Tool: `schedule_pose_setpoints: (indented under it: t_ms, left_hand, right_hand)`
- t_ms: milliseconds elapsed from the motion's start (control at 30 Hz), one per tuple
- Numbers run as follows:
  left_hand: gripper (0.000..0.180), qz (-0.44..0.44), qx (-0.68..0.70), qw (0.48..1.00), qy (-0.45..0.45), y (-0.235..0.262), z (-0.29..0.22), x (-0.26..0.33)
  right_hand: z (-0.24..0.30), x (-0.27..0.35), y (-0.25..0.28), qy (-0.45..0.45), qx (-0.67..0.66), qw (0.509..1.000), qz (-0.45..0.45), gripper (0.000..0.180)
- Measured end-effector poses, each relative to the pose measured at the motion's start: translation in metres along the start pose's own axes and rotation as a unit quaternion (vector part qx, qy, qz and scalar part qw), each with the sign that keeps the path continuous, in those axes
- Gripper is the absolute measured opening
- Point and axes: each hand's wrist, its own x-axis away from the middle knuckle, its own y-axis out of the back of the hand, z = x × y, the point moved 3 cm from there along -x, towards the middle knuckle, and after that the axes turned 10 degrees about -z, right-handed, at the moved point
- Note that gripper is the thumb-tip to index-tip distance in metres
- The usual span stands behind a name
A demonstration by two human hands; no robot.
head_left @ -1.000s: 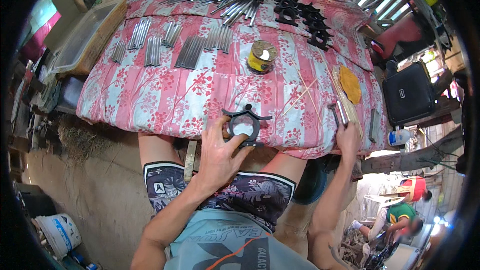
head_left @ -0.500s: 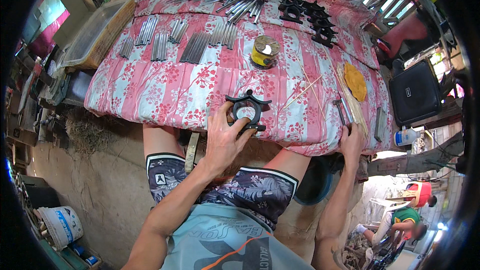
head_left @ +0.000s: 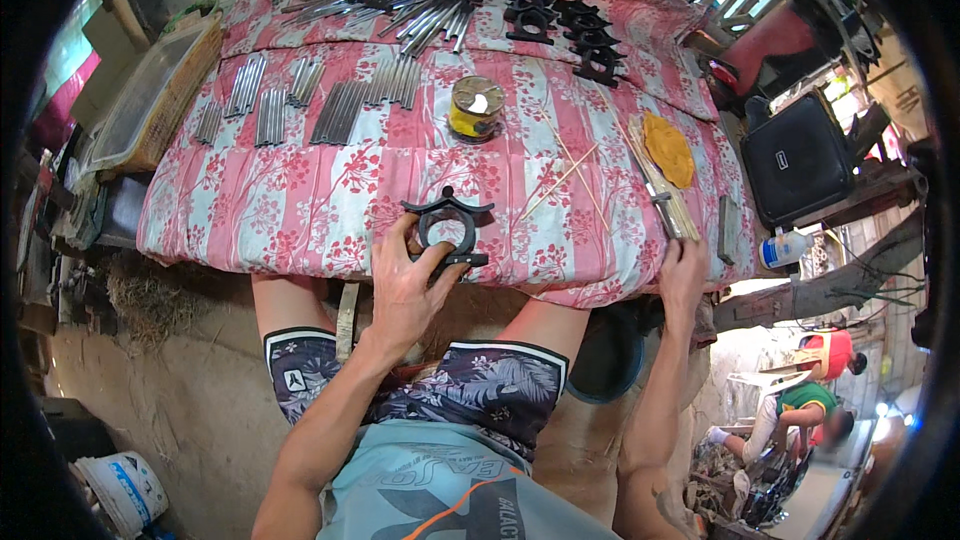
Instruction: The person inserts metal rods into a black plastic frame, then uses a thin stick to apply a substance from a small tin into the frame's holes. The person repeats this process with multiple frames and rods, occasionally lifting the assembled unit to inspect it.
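Note:
My left hand point(head_left: 408, 280) grips the lower part of a black ring-shaped frame point(head_left: 447, 230), its thumb and fingers around the side and base. The frame stands upright near the table's front edge. It has a curved, roof-like top with a small knob, and a flat base. On the right, my right hand point(head_left: 684, 275) is closed near the lower end of a bundle of thin pale sticks point(head_left: 682, 215). A slim metal tool point(head_left: 661, 199) lies over these sticks, its lower end reaching to my fingers. How the fingers hold it is partly hidden.
Metal tubes point(head_left: 340, 112) lie in sorted groups at left. More black frames point(head_left: 530, 15) stand at the back. A yellow can point(head_left: 476, 108) is mid-table, with loose sticks point(head_left: 565, 175) beside it. An orange cloth-like piece point(head_left: 668, 148) lies right. Two people sit at far right.
The view has shifted, so the table appears farther left. My right hand and the slim tool have moved right, over the sticks. My left hand still holds the black frame.

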Motion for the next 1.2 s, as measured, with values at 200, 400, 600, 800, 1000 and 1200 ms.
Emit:
schedule_pose_setpoints:
  t_ms: [200,400,600,800,1000,1200]
  left_hand:
    - [0.038,0.009,0.0,1.0,0.002,0.005,-0.001,-0.003]
    - [0.036,0.034,0.004,0.999,0.024,0.012,-0.003,0.0]
    - [0.036,0.041,-0.012,0.999,0.005,0.011,-0.003,0.001]
    - [0.035,0.037,-0.004,0.999,0.002,0.01,-0.001,0.002]
    - [0.035,0.038,-0.006,0.999,0.004,0.01,-0.001,0.003]
    - [0.034,0.039,-0.006,0.999,0.007,0.01,0.0,0.003]
  right_hand:
    - [0.089,0.058,0.038,-0.117,-0.294,0.942,0.112,0.02]
    - [0.17,0.124,0.053,0.1,-0.374,0.915,0.112,0.035]
    - [0.18,0.142,0.038,0.128,-0.356,0.911,0.164,0.049]
    - [0.183,0.152,0.031,0.151,-0.367,0.908,0.131,0.061]
    - [0.182,0.15,0.031,0.183,-0.377,0.904,0.08,0.062]
    - [0.179,0.151,0.031,0.201,-0.415,0.887,0.034,0.062]
